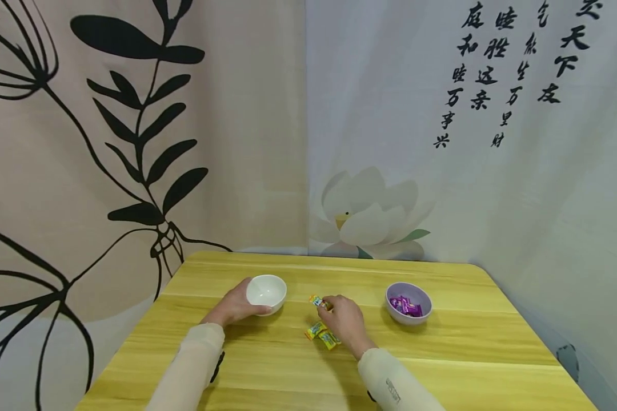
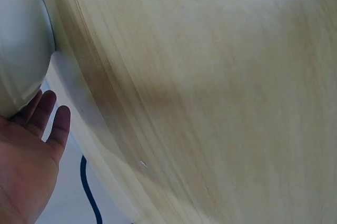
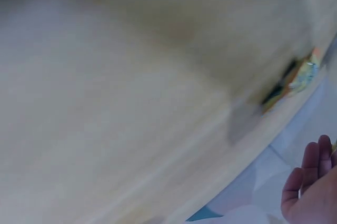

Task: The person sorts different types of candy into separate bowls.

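Left hand [image 1: 236,304] grips white bowl [image 1: 267,292]. Right hand [image 1: 348,324] pinches yellow candy [image 1: 316,300] right of it, hand partly hiding candy. Two loose candies [image 1: 329,339] nearby on table [image 1: 267,365]; purple bowl [image 1: 425,296] with purple candies [image 1: 406,306] sits farther right.

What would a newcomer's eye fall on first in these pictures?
Most likely the large black plant print on the left of the backdrop. Then, on the table, the purple bowl holding purple-wrapped candies at the right. Left of it, the right hand pinches a yellow-wrapped candy and the left hand grips the white bowl.
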The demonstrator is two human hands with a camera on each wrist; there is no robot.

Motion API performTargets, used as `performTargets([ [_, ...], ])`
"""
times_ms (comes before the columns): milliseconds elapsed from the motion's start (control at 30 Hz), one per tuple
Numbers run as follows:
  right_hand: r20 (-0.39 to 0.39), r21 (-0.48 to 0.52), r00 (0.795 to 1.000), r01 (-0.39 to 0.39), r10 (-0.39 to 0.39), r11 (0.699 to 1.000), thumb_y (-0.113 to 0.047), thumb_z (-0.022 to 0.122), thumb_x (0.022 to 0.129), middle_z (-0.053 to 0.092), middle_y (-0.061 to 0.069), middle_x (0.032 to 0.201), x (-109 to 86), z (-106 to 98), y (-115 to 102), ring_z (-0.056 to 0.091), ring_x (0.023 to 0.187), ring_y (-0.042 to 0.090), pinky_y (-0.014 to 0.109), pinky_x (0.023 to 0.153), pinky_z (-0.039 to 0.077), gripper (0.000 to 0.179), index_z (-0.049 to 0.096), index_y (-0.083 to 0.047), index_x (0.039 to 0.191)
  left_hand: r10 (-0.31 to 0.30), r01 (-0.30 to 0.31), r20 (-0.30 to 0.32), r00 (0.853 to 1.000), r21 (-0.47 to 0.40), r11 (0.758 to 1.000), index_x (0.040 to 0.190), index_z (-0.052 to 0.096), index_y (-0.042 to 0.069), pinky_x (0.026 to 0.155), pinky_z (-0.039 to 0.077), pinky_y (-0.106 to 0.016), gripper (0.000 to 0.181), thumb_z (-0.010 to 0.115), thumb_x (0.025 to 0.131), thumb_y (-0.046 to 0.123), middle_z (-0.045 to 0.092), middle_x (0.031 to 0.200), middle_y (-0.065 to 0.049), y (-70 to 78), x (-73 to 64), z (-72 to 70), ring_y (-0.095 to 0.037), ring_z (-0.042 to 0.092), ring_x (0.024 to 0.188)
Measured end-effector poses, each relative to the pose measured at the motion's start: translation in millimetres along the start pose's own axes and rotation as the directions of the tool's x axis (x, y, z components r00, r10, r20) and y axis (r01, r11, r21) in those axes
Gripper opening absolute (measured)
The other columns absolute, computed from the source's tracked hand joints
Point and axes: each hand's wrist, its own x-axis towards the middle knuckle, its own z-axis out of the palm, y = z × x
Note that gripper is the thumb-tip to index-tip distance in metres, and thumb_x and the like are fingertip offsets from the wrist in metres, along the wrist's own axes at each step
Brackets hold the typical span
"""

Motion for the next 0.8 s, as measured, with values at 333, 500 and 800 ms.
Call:
performTargets([
  [333, 0.018, 0.033, 1.000, 0.021, -0.022, 0.999, -0.028, 0.065, 0.095, 0.072, 0.006, 0.100, 29.7, 20.3, -32.4, 0.066, 0.080, 0.019, 0.041, 0.075, 0.054, 0.027, 0.076, -0.009, 0.110, 0.003, -0.003, -0.004, 1.000, -0.015, 1.000, 0.140, 0.044, 0.005, 0.092, 0.048, -0.050, 0.099, 0.093, 0.064, 0.045, 0.060, 0.123, -0.010, -2.1, 3.2, 3.4, -0.027, 0.059, 0.106],
  [500, 0.007, 0.024, 0.999, 0.049, -0.049, 0.999, -0.026, 0.065, 0.093, 0.073, 0.003, 0.094, 41.4, 30.5, -44.7, 0.063, 0.074, 0.015, 0.036, 0.070, 0.054, 0.026, 0.077, -0.009, 0.108, -0.003, 0.003, 0.000, 1.000, -0.029, 1.000, 0.141, 0.043, 0.008, 0.090, 0.049, -0.049, 0.100, 0.093, 0.064, 0.046, 0.060, 0.124, -0.009, -3.4, 2.9, 3.2, -0.026, 0.059, 0.106],
  [800, 0.053, -0.031, 0.995, 0.086, -0.084, 0.996, -0.027, 0.064, 0.094, 0.072, -0.002, 0.088, 54.3, 44.4, -69.2, 0.061, 0.073, 0.013, 0.031, 0.067, 0.050, 0.023, 0.077, -0.011, 0.104, -0.003, 0.004, 0.009, 1.000, -0.034, 0.999, 0.135, 0.047, 0.011, 0.079, 0.049, -0.039, 0.088, 0.091, 0.067, 0.045, 0.061, 0.113, -0.003, -4.7, 3.3, 4.7, -0.019, 0.058, 0.093],
])
